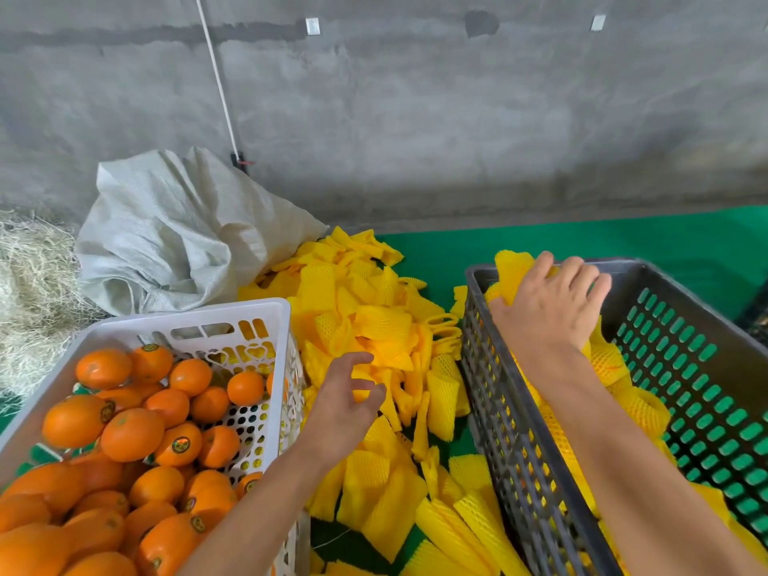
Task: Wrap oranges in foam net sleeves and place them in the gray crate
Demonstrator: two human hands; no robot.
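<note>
Two hands: right hand [552, 301] grips a wrapped orange [513, 268] at the gray crate [523, 442] rim, left hand [343, 403] fingers spread over sleeves [374, 322].

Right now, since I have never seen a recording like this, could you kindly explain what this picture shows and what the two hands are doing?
There is no machine here: a person wears a camera on the head, so the one picture looks forward and down over their own bare arms.

The left hand reaches with loosely curled fingers over a heap of yellow foam net sleeves lying on a green surface; whether it already grips one is hard to tell. The right hand is inside the gray crate, its fingers curled over a wrapped orange at the far end, beside other wrapped ones.

At lower left stands a white crate full of bare oranges, many with stickers. Behind it lie a pale woven sack and some straw, against a concrete wall.
</note>
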